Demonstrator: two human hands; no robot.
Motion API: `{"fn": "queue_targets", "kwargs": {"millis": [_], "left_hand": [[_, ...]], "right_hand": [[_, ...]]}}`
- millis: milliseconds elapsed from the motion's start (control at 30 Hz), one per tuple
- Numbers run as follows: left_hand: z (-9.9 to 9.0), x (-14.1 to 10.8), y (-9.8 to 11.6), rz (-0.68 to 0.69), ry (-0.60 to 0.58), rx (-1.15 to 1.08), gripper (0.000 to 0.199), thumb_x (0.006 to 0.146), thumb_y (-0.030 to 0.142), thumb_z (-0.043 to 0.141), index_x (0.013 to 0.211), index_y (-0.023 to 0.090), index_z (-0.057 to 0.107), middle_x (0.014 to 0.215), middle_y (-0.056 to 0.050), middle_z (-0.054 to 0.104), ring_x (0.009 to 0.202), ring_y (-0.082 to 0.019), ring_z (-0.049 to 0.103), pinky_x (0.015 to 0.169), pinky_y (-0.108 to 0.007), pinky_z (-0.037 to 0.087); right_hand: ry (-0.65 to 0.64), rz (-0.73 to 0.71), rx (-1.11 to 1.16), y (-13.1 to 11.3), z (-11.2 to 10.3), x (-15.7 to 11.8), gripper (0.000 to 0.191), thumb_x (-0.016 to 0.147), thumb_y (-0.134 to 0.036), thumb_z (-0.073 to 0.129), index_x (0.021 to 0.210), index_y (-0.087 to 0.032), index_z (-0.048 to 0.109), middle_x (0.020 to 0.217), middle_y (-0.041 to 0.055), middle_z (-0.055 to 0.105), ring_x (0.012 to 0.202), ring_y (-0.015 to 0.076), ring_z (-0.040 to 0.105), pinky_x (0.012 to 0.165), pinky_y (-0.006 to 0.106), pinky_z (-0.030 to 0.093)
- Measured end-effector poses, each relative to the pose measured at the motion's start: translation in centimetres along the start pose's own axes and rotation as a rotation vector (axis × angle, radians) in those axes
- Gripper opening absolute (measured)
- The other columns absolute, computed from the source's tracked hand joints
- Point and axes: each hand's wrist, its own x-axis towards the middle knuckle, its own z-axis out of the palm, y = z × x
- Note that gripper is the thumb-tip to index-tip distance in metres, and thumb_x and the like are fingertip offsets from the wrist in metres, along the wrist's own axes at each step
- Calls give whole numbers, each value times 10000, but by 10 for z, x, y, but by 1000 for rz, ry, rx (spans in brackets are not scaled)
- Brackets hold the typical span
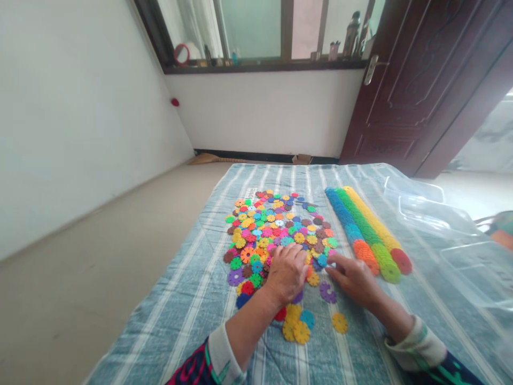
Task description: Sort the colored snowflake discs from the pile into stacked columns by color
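Note:
Many colourful notched discs [266, 232] lie in a loose pile on the striped cloth [192, 267]. My left hand [287, 270] rests palm down on the near part of the pile, its fingers bent over the discs; what lies under them is hidden. At the pile's right edge is my right hand [352, 275], thumb and forefinger apart beside a blue disc [321, 260]. A purple disc [327, 292] and a yellow disc [340, 323] lie apart nearer me. Several yellow discs [301, 332] sit with a blue one below my left wrist.
Three long rows of stacked discs, blue-orange [350, 224], green [366, 230] and yellow-red [377, 227], lie right of the pile. Clear plastic containers [433, 219] stand at the right. Beyond are a wall, a window sill [264, 66] and a brown door [404, 80].

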Motion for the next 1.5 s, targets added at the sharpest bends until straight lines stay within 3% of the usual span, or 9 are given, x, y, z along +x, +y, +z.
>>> {"fn": "queue_targets", "kwargs": {"millis": [267,400,567,767,1000,1167,1300,1400,1500], "left_hand": [[2,5,-20,-72,-28,25,192,929,247,507,1097,206,589,1260,-81,626,1261,-256,499,1059,-509,360],[-4,12,-28,-35,-17,-7,192,904,202,526,1074,188,614,1232,-95,644,1212,-238,543,1039,-433,408],[-45,13,-60,-169,-50,62,224,857,104,469,937,171,667,972,-82,707,980,-203,635,915,-318,472],[-86,-15,-95,-338,-261,188,211,770,146,531,903,202,684,957,-57,695,947,-217,629,830,-297,472],[-78,-23,-96,-330,-258,210,283,756,171,502,985,168,668,1094,-107,668,1090,-251,587,941,-316,425],[-75,-18,-113,-346,-154,166,168,694,260,539,820,173,608,901,-72,678,870,-224,632,770,-286,460],[-79,-21,-123,-325,-44,112,140,705,325,528,637,205,549,610,52,608,601,-134,577,557,-196,380],[-85,-22,-113,-319,-11,-2,264,742,414,547,566,218,557,489,102,562,479,-105,540,483,-169,345],[-85,-18,-81,-205,-7,-194,280,752,451,601,578,232,589,485,116,581,449,-100,551,447,-164,382]], "right_hand": [[-9,11,14,0,0,-1,253,839,-376,498,867,-200,678,567,-16,591,541,162,566,567,260,378],[-14,8,8,1,0,0,237,836,-364,501,852,-202,673,565,-18,588,540,159,564,564,255,374],[-12,7,1,2,-1,2,235,838,-341,501,889,-190,674,580,-17,588,550,152,551,573,250,361],[-27,-10,-1,4,0,4,220,841,-321,509,881,-185,678,582,-14,599,552,149,544,571,246,344],[-40,37,-77,-4,-3,6,187,847,-274,554,946,-196,692,653,6,673,611,161,609,598,247,359],[-21,22,-186,-15,-6,8,156,861,-238,581,967,-211,692,837,46,740,789,185,676,635,247,363],[-9,-9,-252,-21,-7,9,133,890,-253,567,879,-200,688,811,53,735,741,177,666,604,248,344],[17,-73,-231,-25,-7,9,154,903,-272,564,843,-196,685,736,37,720,662,155,643,575,243,333],[68,-178,-119,-31,-4,7,140,896,-299,589,903,-203,690,734,21,722,642,140,635,576,234,352]]}}
